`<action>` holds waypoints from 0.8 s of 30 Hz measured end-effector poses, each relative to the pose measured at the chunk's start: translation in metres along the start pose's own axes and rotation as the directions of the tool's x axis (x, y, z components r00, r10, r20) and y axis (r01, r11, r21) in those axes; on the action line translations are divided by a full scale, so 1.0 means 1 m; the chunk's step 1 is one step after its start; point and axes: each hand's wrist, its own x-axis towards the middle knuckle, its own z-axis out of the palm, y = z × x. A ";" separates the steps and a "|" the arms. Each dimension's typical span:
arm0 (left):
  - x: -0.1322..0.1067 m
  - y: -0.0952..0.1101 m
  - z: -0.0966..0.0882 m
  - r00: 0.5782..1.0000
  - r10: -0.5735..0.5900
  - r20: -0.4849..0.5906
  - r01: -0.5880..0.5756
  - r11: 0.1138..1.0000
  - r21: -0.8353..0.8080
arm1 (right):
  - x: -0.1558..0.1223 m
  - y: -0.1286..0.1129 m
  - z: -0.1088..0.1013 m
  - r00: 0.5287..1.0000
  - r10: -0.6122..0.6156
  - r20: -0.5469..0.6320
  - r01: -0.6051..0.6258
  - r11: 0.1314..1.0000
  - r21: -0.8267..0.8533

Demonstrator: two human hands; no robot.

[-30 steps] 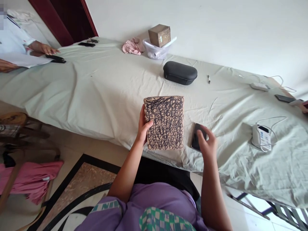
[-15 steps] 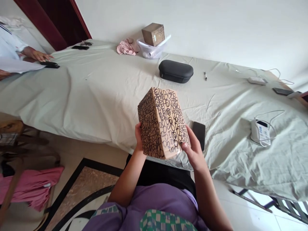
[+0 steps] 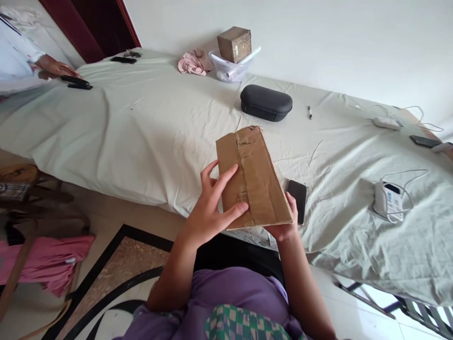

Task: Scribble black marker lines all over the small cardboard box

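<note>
Here, a cardboard box (image 3: 253, 177) is held above the table's near edge.
The left hand (image 3: 212, 208) lies flat, fingers spread, on its taped face; the right hand (image 3: 283, 229) cups it from beneath at the near end. Its long axis runs away from the person, toward the black case (image 3: 266, 102); a phone (image 3: 297, 198) lies just right.

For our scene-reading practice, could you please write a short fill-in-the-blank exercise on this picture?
1. The left hand lies flat on the taped face of the cardboard ____.
2. The right hand supports it from ____.
3. The phone on the sheet lies with its screen ____.

Missing words: box; below; dark.
</note>
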 end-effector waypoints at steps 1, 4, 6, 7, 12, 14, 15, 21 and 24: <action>-0.001 0.002 0.002 1.000 -0.002 0.000 0.002 1.000 -0.002 | 0.001 -0.002 0.003 0.999 0.032 -0.030 -0.030 0.997 0.075; 0.001 0.000 0.008 1.000 -0.023 -0.009 0.023 1.000 -0.009 | 0.002 -0.008 0.005 0.995 0.046 -0.087 -0.034 0.990 0.136; 0.004 -0.006 0.010 0.998 -0.054 -0.034 0.054 0.999 -0.007 | 0.001 -0.011 0.001 0.993 -0.017 -0.114 0.025 0.997 0.067; 0.006 -0.010 0.010 0.996 -0.070 -0.051 0.070 0.997 -0.012 | -0.001 -0.011 -0.001 0.991 -0.055 -0.124 0.058 0.998 0.020; 0.014 -0.019 0.003 0.991 -0.133 -0.004 0.132 0.986 -0.099 | -0.015 -0.017 -0.013 0.968 -0.212 -0.131 0.177 0.955 -0.240; 0.015 -0.019 -0.001 0.987 -0.146 0.064 0.153 0.982 -0.114 | -0.020 -0.020 -0.014 0.957 -0.242 -0.160 0.185 0.933 -0.307; 0.015 -0.018 -0.003 0.985 -0.145 0.091 0.155 0.981 -0.118 | -0.022 -0.021 -0.015 0.950 -0.256 -0.181 0.187 0.926 -0.327; 0.011 -0.023 -0.010 0.978 -0.061 0.200 0.097 0.980 -0.174 | -0.029 -0.012 -0.030 0.977 -0.174 -0.125 0.134 0.951 -0.277; 0.007 -0.032 -0.018 0.952 -0.018 0.304 0.080 0.978 -0.192 | -0.036 -0.009 -0.039 0.987 -0.154 -0.041 0.135 0.945 -0.299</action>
